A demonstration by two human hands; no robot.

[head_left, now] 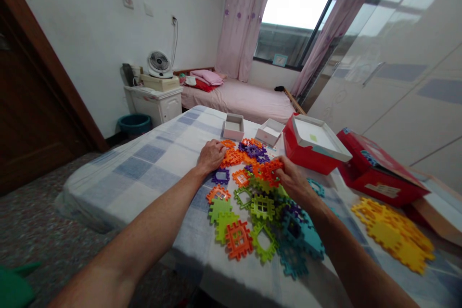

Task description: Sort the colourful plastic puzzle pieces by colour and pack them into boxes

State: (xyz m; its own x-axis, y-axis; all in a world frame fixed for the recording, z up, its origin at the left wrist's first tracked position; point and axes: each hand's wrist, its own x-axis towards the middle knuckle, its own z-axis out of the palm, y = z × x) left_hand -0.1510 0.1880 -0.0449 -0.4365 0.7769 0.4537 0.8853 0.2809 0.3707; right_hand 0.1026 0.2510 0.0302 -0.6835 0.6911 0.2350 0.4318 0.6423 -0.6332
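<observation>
Interlocking plastic building blocks with notched edges lie in a loose heap on the cloth. My left hand (pixel 212 155) is at the left edge of the orange building blocks (pixel 233 158), its fingers curled against them. My right hand (pixel 291 177) pinches an orange building block (pixel 271 171) above the heap. Purple blocks (pixel 254 150) lie at the far side, and one purple frame (pixel 221 176) is below my left hand. Green blocks (pixel 263 207) fill the middle. Teal blocks (pixel 294 255) are partly hidden under my right forearm. An orange window block (pixel 238 239) lies nearest me.
Yellow blocks (pixel 393 233) are piled at the right. Two small white boxes (pixel 234 127) stand behind the heap. A red box with a white tray (pixel 314 147) and another red box (pixel 382 168) stand at the right. A checked cloth (pixel 151 154) covers the table; a bed (pixel 241 98) is beyond.
</observation>
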